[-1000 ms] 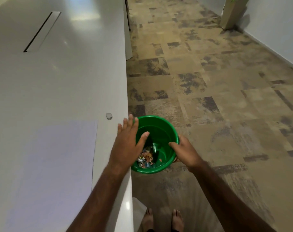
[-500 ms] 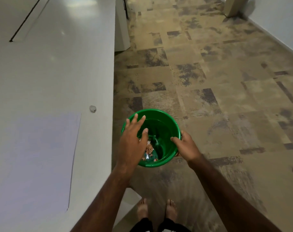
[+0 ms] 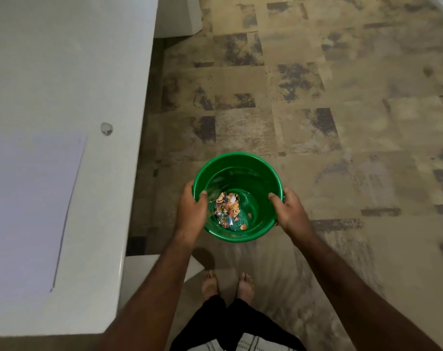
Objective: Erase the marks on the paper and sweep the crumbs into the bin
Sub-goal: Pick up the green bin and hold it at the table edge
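A round green bin is held over the floor to the right of the white table. My left hand grips its left rim, thumb inside. My right hand grips the right rim, thumb over the edge. Orange, white and silvery scraps lie in the bottom of the bin. A white sheet of paper lies flat on the table at the left. A small grey eraser sits on the table just beyond the sheet's far right corner.
The table's right edge runs along the bin's left side, with a white table leg at the far end. Patterned tan floor spreads to the right. My bare feet stand just below the bin.
My left hand left the table edge and took hold of the bin's left rim. The bin moved right, away from the table, and now hangs between both hands.
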`<state>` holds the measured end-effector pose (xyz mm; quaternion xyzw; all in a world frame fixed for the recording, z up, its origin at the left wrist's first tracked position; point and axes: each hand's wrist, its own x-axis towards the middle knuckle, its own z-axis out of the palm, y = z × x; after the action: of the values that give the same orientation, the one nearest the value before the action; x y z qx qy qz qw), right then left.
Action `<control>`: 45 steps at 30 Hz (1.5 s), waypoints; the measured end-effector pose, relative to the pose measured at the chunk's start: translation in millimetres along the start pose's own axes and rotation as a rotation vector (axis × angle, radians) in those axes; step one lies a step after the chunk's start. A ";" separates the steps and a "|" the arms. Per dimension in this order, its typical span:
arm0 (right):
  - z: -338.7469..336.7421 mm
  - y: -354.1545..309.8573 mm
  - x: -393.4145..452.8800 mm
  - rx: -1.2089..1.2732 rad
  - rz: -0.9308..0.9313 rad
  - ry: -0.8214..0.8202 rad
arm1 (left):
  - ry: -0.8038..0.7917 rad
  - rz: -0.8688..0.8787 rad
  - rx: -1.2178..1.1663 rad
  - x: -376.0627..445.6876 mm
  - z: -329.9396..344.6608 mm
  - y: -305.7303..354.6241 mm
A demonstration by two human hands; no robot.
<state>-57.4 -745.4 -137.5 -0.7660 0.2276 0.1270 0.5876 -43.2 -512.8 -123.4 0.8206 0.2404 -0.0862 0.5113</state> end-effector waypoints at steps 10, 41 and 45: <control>25.9 56.3 50.7 0.072 0.095 -0.090 | 0.097 -0.216 -0.289 55.3 51.8 -76.0; 194.4 434.1 324.7 -0.050 0.141 -0.154 | -0.023 -0.310 -0.260 316.4 238.1 -477.0; 208.5 461.3 338.4 -0.084 0.163 -0.151 | -0.043 -0.311 -0.273 327.6 254.3 -519.5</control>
<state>20.5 -708.1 -740.3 -0.7572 0.2388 0.2414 0.5581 17.4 -448.5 -782.2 0.6947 0.3626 -0.1484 0.6032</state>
